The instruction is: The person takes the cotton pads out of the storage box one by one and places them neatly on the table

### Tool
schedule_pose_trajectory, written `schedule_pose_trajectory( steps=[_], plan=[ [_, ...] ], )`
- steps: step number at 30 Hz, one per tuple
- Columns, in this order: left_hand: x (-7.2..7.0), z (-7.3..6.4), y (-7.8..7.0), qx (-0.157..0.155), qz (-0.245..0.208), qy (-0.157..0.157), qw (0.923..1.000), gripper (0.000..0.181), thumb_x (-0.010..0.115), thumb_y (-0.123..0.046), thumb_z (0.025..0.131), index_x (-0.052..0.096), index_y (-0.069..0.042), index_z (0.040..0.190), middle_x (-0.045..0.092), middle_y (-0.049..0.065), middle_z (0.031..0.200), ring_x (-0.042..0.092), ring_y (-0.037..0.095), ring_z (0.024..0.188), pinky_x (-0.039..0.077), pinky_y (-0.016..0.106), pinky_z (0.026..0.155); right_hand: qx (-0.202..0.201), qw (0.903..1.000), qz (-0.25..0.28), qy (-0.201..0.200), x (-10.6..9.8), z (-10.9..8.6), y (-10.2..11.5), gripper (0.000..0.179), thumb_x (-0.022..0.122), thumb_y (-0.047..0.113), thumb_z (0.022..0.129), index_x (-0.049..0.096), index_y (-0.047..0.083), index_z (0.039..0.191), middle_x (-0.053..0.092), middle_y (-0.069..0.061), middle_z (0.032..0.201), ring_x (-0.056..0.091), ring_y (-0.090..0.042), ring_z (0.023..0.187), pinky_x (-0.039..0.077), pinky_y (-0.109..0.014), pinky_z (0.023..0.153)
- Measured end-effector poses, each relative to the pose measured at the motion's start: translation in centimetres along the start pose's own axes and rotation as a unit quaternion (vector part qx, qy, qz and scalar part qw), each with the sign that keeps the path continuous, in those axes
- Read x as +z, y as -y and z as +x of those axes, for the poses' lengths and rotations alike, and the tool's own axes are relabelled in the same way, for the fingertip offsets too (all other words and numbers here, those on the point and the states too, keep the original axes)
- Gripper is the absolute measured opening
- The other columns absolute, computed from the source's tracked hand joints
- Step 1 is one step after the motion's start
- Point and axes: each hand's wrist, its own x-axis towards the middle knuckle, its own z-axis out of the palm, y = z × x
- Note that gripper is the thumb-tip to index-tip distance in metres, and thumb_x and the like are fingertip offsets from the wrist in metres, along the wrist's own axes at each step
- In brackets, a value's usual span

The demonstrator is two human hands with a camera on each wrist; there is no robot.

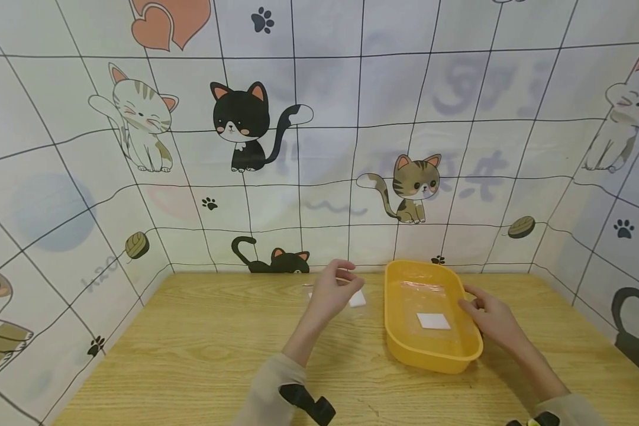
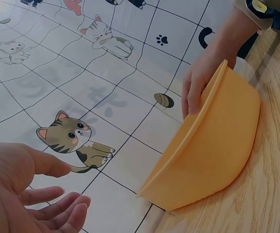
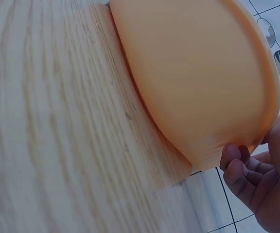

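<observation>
Nearest to me, a pale sleeve (image 1: pixel 268 390) wears a black strap (image 1: pixel 307 403). Past it, the left hand (image 1: pixel 327 293) shows loosely bent fingers, thumb apart, gripping nothing, near a small white piece (image 1: pixel 357 299). Opposite, the right hand (image 1: pixel 492 318) pinches the right-hand rim of a yellow tub (image 1: pixel 428 362) on the wooden table (image 1: pixel 213 355). Inside the tub lies a white rectangle (image 1: pixel 433 321); printed cats decorate the wall covering (image 1: pixel 330 148) behind.

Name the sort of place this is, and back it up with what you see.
Probably a small screened-off tabletop workspace, though the wider room is out of view. A wood-grain tabletop, a cat-printed backdrop enclosing it on three sides, and a yellow basin held at its rim suggest it.
</observation>
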Motion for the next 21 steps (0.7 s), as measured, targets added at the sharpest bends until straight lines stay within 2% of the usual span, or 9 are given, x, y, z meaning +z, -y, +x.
schedule_pose_trajectory(
  steps=[5, 21],
  plan=[
    [0.5, -0.1, -0.1, 0.002, -0.001, 0.004, 1.0000, 0.029, 0.072, -0.014, 0.090, 0.063, -0.006, 0.116, 0.066, 0.004, 0.099, 0.066, 0.021, 0.090, 0.056, 0.033, 0.072, -0.007, 0.9999, -0.007, -0.006, 0.1, 0.0, -0.1, 0.063, 0.051, 0.034, 0.106, 0.037, -0.014, 0.145, 0.060, -0.010, 0.087, 0.053, -0.016, 0.066, 0.046, -0.026, 0.053],
    [2.4, 0.1, 0.1, -0.015, -0.013, 0.025, 0.9995, 0.031, 0.074, -0.014, 0.091, 0.062, -0.007, 0.119, 0.066, 0.003, 0.101, 0.065, 0.018, 0.092, 0.058, 0.030, 0.074, -0.012, 0.9999, -0.005, -0.007, 0.0, -0.1, -0.2, 0.064, 0.052, 0.034, 0.106, 0.037, -0.015, 0.145, 0.060, -0.010, 0.088, 0.053, -0.016, 0.068, 0.046, -0.026, 0.054]
  ],
)
